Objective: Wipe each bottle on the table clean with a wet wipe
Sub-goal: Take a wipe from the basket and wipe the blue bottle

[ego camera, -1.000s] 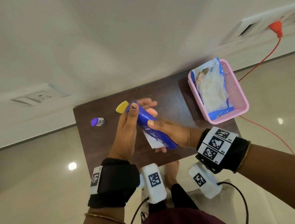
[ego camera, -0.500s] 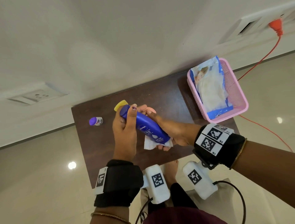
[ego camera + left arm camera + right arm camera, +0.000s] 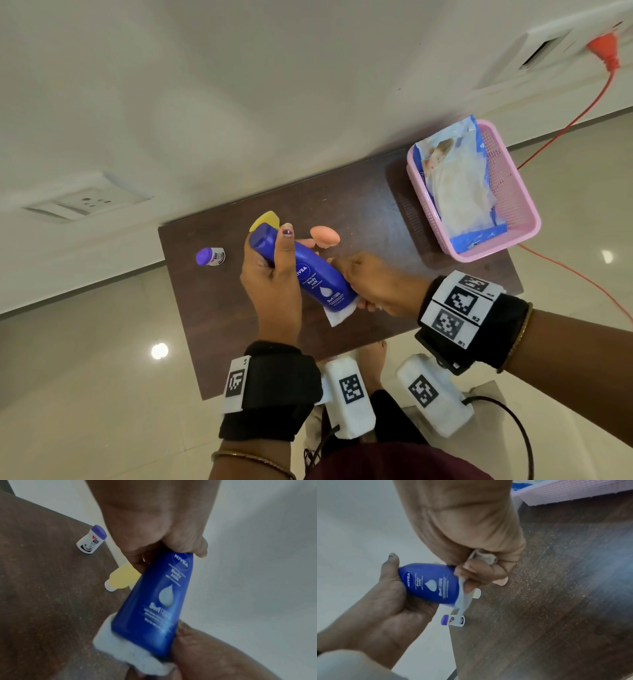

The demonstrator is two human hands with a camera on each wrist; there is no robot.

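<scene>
The left hand [image 3: 270, 284] gripped the cap end of the blue Nivea bottle [image 3: 308, 274], fingers wrapped round it and the thumb laid along its front; the bottle was held in the air above the dark wooden counter [image 3: 219, 308], tilted, with its cap end pointing away from the person and its base toward them; the right hand [image 3: 373, 284] was curled round the base end, pinching a white wet wipe [image 3: 339, 313] against the bottle, so that a corner of the wipe stuck out below the base; in the left wrist view the wipe [image 3: 120, 651] wrapped round the bottom edge of the bottle [image 3: 154, 608] under the right hand's fingers [image 3: 197, 649]; in the right wrist view the same wipe [image 3: 462, 600] hung down from between fingers and bottle [image 3: 428, 584], while the left hand [image 3: 388, 601] cradled the other end; a small white bottle with a purple cap [image 3: 210, 256] stood on the counter near its left edge, well apart from the hands; a yellow bottle [image 3: 265, 219] stood just beyond the left hand, partly hidden by it; a peach-coloured bottle [image 3: 325, 235] stood just beyond the gap between the hands; a pink basket [image 3: 513, 205] sat at the right far corner of the counter, and a pack of wet wipes [image 3: 455, 185] lay in it; an orange cable [image 3: 565, 130] ran from a wall socket down behind the basket; both wrists carried black straps with printed markers.
</scene>
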